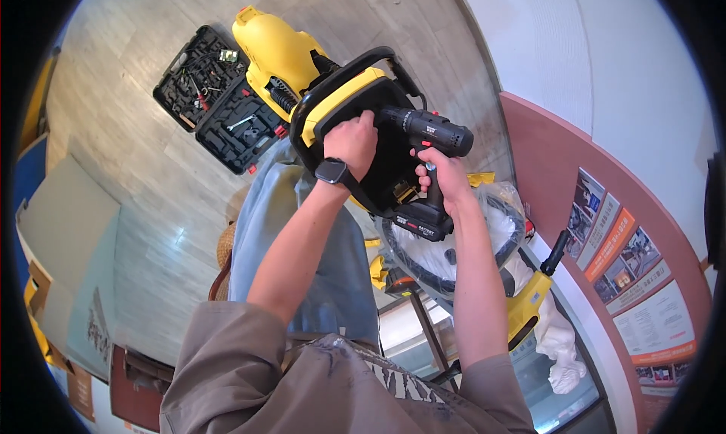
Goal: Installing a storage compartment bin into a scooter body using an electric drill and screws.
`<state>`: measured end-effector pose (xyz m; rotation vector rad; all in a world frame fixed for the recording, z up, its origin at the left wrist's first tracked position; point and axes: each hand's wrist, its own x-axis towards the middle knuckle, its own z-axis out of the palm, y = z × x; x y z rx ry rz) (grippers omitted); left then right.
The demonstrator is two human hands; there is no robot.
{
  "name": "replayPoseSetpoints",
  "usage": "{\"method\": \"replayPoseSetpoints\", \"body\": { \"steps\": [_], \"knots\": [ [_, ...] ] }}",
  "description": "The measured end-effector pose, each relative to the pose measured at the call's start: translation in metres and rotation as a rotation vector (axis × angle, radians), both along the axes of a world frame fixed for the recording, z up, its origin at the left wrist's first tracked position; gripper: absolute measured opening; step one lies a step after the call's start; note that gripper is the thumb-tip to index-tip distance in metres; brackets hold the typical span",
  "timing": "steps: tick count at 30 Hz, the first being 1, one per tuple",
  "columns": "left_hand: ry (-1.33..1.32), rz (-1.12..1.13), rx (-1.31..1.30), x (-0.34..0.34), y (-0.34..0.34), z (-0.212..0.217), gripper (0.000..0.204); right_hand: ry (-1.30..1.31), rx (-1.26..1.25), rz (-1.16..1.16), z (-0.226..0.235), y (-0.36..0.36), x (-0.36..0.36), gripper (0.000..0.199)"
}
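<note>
A black cordless drill [435, 134] is in my right hand [448, 178], my fingers wrapped round its grip. Its chuck points left, into the dark hollow of a yellow and black machine housing [340, 105] with a black loop handle [370, 54]. My left hand [352, 143], with a black watch [330, 171] at the wrist, is closed inside that hollow, near the drill's front end. What its fingers hold, if anything, is hidden, and so is the drill's tip. The drill's battery [418, 221] hangs over the near side of the housing.
An open black tool case [219, 105] with hand tools lies on the wood-look floor beyond my legs. To my right are a plastic-wrapped hose [491, 222], a yellow tool with a black nozzle [529, 302] and a white cloth [558, 351]. A reddish panel wall [544, 143] curves along the right.
</note>
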<state>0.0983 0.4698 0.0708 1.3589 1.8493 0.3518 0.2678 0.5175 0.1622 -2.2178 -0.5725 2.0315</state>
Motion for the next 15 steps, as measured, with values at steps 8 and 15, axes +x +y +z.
{"method": "replayPoseSetpoints", "body": {
  "steps": [8,15],
  "knots": [
    [0.02,-0.107,0.018,-0.007,0.023,-0.014,0.03,0.087,-0.046,-0.104,0.001,-0.004,0.0,0.023],
    [0.041,-0.086,0.002,0.0,0.005,-0.015,0.031,0.015,0.014,-0.031,0.0,-0.01,0.0,0.027]
  ]
}}
